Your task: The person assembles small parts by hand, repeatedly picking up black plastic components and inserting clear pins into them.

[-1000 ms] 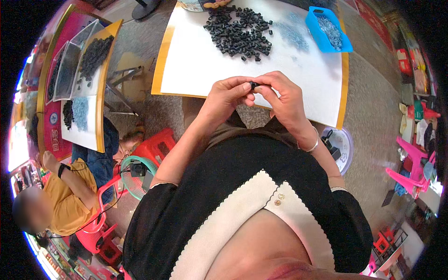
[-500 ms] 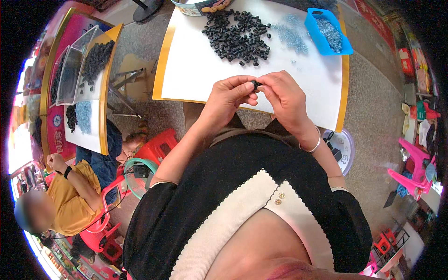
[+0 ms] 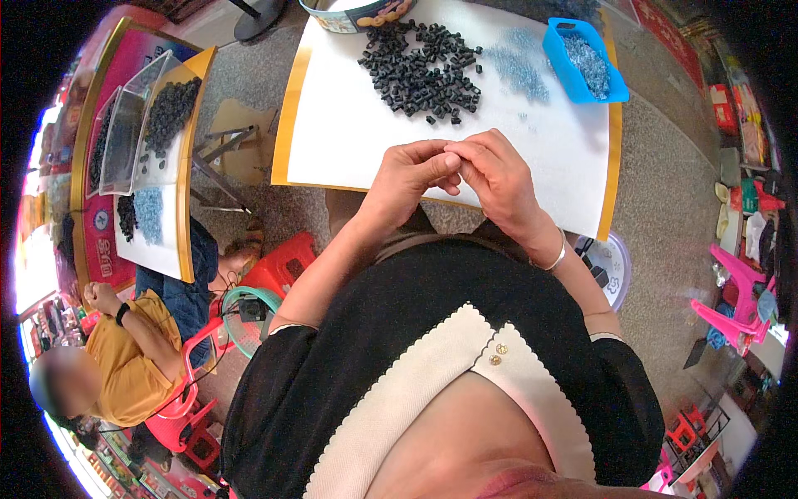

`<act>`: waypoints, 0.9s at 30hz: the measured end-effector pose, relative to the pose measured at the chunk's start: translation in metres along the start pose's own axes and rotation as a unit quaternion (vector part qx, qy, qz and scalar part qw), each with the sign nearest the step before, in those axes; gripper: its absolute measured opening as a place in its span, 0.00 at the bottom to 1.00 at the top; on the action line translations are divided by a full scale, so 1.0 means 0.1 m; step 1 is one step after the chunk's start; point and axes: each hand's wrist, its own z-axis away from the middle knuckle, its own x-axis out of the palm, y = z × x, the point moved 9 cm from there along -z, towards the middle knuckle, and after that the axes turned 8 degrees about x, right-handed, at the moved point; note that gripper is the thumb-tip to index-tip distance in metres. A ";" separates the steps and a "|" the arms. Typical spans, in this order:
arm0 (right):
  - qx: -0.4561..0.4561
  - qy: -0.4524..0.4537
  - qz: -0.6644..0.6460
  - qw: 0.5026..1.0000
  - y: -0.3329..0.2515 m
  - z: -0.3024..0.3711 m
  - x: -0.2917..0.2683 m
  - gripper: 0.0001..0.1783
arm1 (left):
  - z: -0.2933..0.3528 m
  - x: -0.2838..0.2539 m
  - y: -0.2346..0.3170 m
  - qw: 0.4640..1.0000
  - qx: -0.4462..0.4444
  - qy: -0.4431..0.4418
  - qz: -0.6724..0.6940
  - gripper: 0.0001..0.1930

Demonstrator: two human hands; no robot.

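I position my left hand (image 3: 413, 176) and right hand (image 3: 504, 187) at the near edge of the white tabletop (image 3: 332, 133), fingers bent, fingertips meeting. The overlapping fingers hide the contact area; I cannot tell how far either pinch is closed or whether it retains a part. The small black cylindrical pieces (image 3: 426, 73) lie heaped beyond my hands. Translucent bluish pieces (image 3: 517, 68) lie right of the heap, beside the blue tray (image 3: 613, 91).

Head fisheye cam, looking dn at tbl (image 3: 532, 162)
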 end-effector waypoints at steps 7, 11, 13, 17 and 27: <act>0.154 -0.008 -0.113 0.982 0.23 0.02 -0.05 0.14 | -0.05 -0.05 -0.01 0.996 -0.018 0.025 0.084 0.15; 0.174 0.028 -0.152 0.973 0.29 0.06 -0.01 0.14 | -0.04 0.04 -0.07 0.993 -0.033 0.007 0.111 0.13; 0.163 0.005 -0.159 0.974 0.28 0.08 0.11 0.15 | -0.02 0.08 -0.11 0.994 -0.042 0.010 0.104 0.13; 0.141 -0.040 -0.117 0.982 0.24 0.11 0.18 0.17 | 0.00 0.05 -0.17 0.994 -0.055 0.022 0.094 0.11; 0.076 -0.009 -0.049 0.996 0.21 -0.13 -0.14 0.14 | -0.08 0.15 -0.12 0.989 -0.021 -0.021 0.145 0.20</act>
